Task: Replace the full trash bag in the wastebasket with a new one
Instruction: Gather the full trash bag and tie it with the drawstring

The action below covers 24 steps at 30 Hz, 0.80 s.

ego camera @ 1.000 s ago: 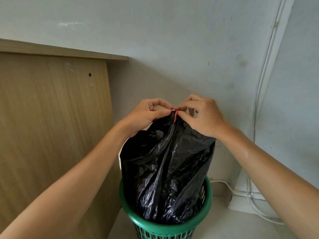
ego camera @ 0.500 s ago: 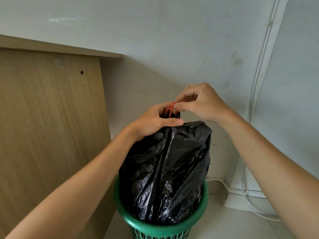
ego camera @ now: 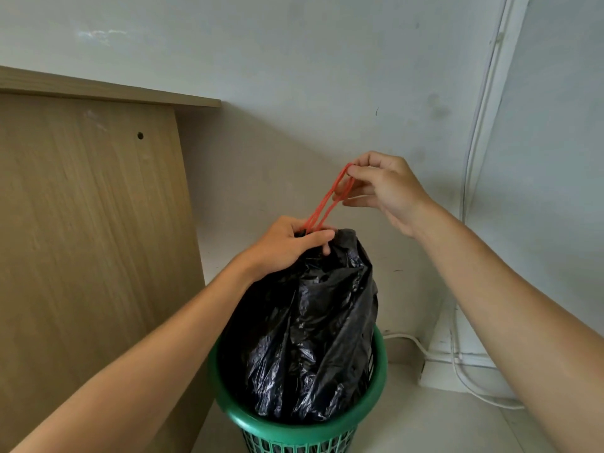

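green wastebasket (ego camera: 295, 431) nearest, black trash bag (ego camera: 313, 325) sitting in it w/ its gathered neck up under the left hand (ego camera: 284, 245), fingers clamped round that neck. red drawstring (ego camera: 327, 199) runs taut up-right from those fingers to the right hand (ego camera: 384, 188), fingers pinched on the loop. risks: a hard yank could snap the string or tear the thin plastic; a slack left grip and the neck reopens, or the basket tips toward the wall (ego camera: 327, 76) behind.

left hand (ego camera: 287, 245) grips bag (ego camera: 313, 325) neck — right hand (ego camera: 389, 191) pinches drawstring (ego camera: 327, 199)
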Available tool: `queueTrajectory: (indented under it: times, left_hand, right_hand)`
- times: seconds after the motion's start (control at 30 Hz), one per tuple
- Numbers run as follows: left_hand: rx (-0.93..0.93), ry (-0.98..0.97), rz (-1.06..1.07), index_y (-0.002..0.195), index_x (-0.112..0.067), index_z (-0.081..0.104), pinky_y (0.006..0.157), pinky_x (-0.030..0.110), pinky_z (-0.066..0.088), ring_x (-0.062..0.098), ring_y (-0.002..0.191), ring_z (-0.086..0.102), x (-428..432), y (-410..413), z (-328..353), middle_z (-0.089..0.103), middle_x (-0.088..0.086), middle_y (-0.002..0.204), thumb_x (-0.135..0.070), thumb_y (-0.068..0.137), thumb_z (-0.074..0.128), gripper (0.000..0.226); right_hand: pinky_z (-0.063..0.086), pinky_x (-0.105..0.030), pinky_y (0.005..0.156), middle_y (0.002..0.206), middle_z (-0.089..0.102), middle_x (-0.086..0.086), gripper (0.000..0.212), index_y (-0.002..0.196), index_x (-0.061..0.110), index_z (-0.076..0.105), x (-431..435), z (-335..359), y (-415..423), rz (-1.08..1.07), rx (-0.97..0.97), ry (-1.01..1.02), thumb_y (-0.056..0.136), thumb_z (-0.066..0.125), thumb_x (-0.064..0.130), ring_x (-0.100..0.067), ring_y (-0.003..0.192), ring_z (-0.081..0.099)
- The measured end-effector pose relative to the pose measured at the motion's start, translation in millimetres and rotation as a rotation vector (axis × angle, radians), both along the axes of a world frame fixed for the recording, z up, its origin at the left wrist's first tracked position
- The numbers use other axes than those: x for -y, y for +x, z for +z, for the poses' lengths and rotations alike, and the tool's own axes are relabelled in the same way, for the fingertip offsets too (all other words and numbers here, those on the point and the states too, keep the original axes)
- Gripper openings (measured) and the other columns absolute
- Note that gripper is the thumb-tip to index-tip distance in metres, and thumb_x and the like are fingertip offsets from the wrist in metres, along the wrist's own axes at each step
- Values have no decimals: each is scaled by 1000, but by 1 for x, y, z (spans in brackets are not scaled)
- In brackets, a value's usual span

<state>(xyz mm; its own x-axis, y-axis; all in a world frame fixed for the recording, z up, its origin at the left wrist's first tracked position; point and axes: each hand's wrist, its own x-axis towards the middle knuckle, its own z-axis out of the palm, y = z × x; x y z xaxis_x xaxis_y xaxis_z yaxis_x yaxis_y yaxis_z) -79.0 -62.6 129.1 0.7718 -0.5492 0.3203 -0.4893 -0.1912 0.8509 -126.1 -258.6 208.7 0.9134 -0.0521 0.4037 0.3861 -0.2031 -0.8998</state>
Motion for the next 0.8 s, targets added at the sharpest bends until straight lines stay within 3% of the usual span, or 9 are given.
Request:
queueTrajectory:
  times: [0.1,0.17,0.23,0.33,0.43,0.5,0.57,0.67,0.8]
  left_hand:
    - [-18,-7,-46,111,-14,76,97,31,52,14,92,71,4,0,-2,77,13,96,-21,96,71,17]
    - [-20,16,-85,117,-17,75,99,28,51,14,95,70,10,-1,-2,77,9,99,-20,97,70,20]
    - [-37,16,-93,110,-16,79,100,28,50,11,101,71,18,-3,-3,79,2,104,-24,98,69,18]
    - [-56,31,-94,92,-21,81,88,22,48,7,88,72,23,-4,-6,78,-8,87,-32,97,70,17]
    - [-48,133,-97,70,-23,68,70,21,42,12,62,55,18,-2,-16,56,-8,64,-43,94,71,32]
    - [-44,162,-100,62,-23,55,64,23,38,15,58,45,13,-3,-26,44,-5,61,-45,94,70,41]
    - [-51,160,-106,64,-16,49,63,25,36,18,59,43,8,-3,-33,40,-1,63,-46,94,68,47]
    - [-60,148,-85,72,-26,52,67,23,39,10,65,49,5,-3,-38,47,-9,70,-49,93,67,34]
    - [-108,129,-21,117,-30,66,98,25,48,8,110,66,1,-4,-42,69,-3,117,-47,92,69,30]
  right_hand:
    - [60,-37,71,75,77,-6,8,84,11,73,2,8,-1,-47,22,-69,91,70,12,-18,69,73]
    - [53,-30,64,73,77,-4,8,77,16,76,-2,17,-2,-78,33,-128,85,74,16,-14,67,71]
    - [46,-24,56,69,76,-2,11,72,18,75,-8,25,-1,-111,59,-134,82,74,15,-11,63,68]
    - [43,-23,52,64,73,-1,12,69,12,75,-15,31,1,-149,96,-71,81,71,10,-12,60,63]
    - [49,-25,55,63,72,-3,11,72,8,75,-16,34,0,-200,129,52,82,71,6,-15,61,63]
    - [51,-26,56,63,73,-4,13,70,9,74,-16,40,-2,-236,160,126,82,71,4,-14,58,64]
    - [50,-25,54,62,72,-5,14,67,9,74,-14,48,-5,-253,207,224,79,71,3,-14,56,64]
    - [50,-26,53,61,72,-6,14,63,11,73,-11,56,-9,-257,267,321,74,70,3,-15,55,62]
    - [52,-27,57,65,72,-5,11,67,10,74,-14,57,-8,-238,263,298,77,71,5,-17,60,65]
